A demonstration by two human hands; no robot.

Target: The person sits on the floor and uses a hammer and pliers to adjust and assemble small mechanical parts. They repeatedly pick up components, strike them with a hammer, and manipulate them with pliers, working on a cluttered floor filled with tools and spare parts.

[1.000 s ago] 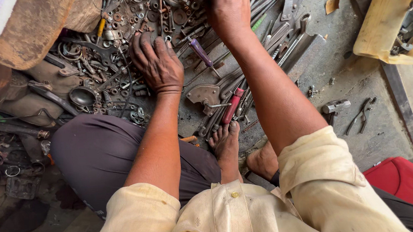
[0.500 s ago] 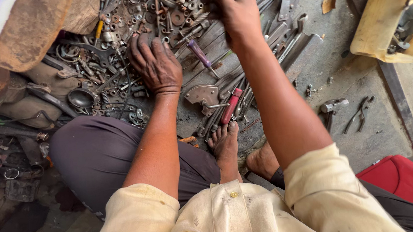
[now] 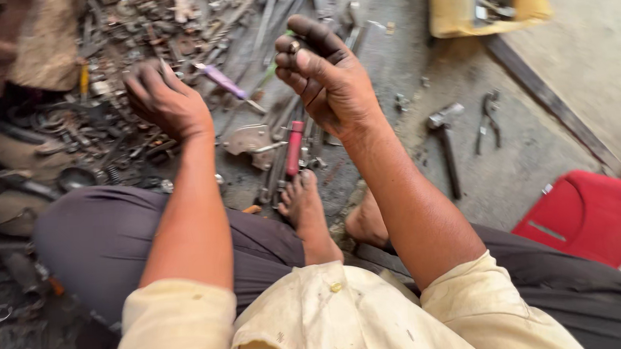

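Now the right hand (image 3: 329,78) is lifted off the floor, palm turned toward the camera, fingers curled narrow around a small ring-like metal part (image 3: 293,48) pinched near the fingertips at the far side of the hand. The left hand (image 3: 165,101) lies palm down on the scrap pile (image 3: 101,102) at the far left, fingers spread among the loose metal bits; I cannot tell whether its grip holds anything.

Between the two hands, on the floor (image 3: 514,175), lie a purple-handled tool (image 3: 225,82) and, nearer, a red-handled tool (image 3: 294,146) just beyond the bare foot (image 3: 304,208). To the right of the raised hand lie a hammer (image 3: 445,147) and, just right of it, pliers (image 3: 489,118). A yellow tray (image 3: 459,4) with tools sits at the far right, and a red seat (image 3: 590,217) at the near right.
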